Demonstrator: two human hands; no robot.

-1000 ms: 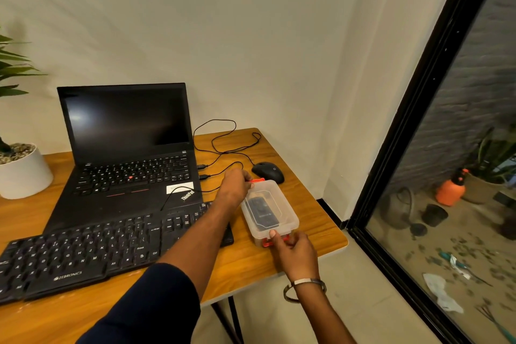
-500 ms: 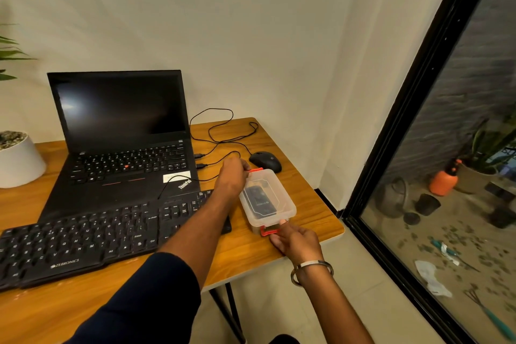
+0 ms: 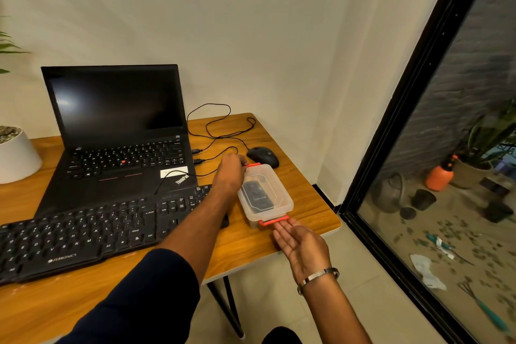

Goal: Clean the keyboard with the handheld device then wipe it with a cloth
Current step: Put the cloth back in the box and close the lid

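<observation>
Right hand [image 3: 303,243] has turned palm-up, fingers straight under the near red latch [image 3: 275,220]; left hand [image 3: 230,172] grips the clear box [image 3: 265,193] at twelve o'clock. A hard flick could shove it off the surface [image 3: 301,148].

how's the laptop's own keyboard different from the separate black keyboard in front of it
The laptop keyboard is built into the open laptop, compact, with a red pointing nub among its keys. The separate keyboard is wider, lies nearer the person, carries extra key blocks at its right end, and shows a white brand mark on its front edge. The left forearm crosses over its right end; nothing covers the laptop's keys. Both are black with pale legends.
</observation>
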